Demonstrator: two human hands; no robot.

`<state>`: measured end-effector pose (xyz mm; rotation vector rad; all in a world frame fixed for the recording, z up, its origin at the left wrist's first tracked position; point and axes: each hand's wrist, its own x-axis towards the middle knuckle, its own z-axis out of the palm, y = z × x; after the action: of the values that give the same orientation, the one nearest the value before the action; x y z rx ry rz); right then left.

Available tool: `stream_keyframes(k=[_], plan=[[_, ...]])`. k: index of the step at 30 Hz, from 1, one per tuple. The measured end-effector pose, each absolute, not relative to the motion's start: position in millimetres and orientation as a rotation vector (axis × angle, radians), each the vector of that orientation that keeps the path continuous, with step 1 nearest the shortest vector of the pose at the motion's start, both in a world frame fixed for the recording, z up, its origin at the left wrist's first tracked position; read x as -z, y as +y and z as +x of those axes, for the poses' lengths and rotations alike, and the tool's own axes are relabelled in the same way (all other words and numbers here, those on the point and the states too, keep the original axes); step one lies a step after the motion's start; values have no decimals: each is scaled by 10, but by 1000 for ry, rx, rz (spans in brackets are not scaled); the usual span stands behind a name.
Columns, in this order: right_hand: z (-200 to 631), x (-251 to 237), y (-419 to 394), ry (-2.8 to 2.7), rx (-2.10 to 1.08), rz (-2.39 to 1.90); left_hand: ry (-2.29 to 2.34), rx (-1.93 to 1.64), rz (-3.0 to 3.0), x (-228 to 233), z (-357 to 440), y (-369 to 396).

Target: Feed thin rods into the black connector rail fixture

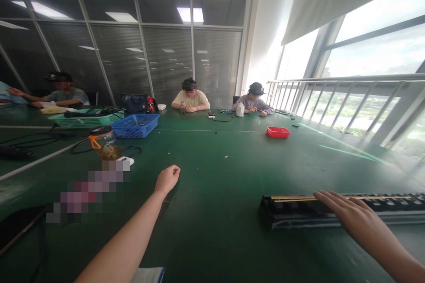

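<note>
My left hand (pixel 168 178) rests on the green table left of the middle, its fingers curled in. Whatever it may hold is hidden. At the right, my right hand (pixel 347 207) lies flat, with fingers stretched out, over a long black tray (pixel 295 221) with a row of compartments or parts along it. Thin yellowish sticks (pixel 292 199) run lengthwise on top of the tray, and the fingers are over or touching them; which of the two I cannot tell.
A blue basket (pixel 141 129), a green basket (pixel 66 120) and a jar with an orange handle (pixel 105 141) stand at the left. Farther back is a red tray (pixel 278 132). Several people sit across the table (pixel 212 163). A white-and-blue item (pixel 149 275) lies at the near edge.
</note>
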<state>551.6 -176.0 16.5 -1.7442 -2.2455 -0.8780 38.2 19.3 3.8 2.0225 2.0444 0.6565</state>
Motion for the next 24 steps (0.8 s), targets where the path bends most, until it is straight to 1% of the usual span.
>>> stream_keyframes(k=[7,10,13,18,21,24], plan=[[5395,-69,-1821,-2147,903,-1753,2030,-684,2029,-27,378,189],[5376,-58,-1807,-2169,939,-1679,2019,-688,2017,-28,377,187],[5332,-81,-1798,-2168,1017,-1634,2022,-682,2014,-29,373,188],[5264,-162,-1935,-2103,1080,-1689,2023,-670,2012,-25,369,197],[5308,-122,-2054,-2111,1036,-1669,2017,-669,2017,-23,369,202],[5374,-50,-2051,-2210,850,-1635,2020,-666,2025,-28,369,197]])
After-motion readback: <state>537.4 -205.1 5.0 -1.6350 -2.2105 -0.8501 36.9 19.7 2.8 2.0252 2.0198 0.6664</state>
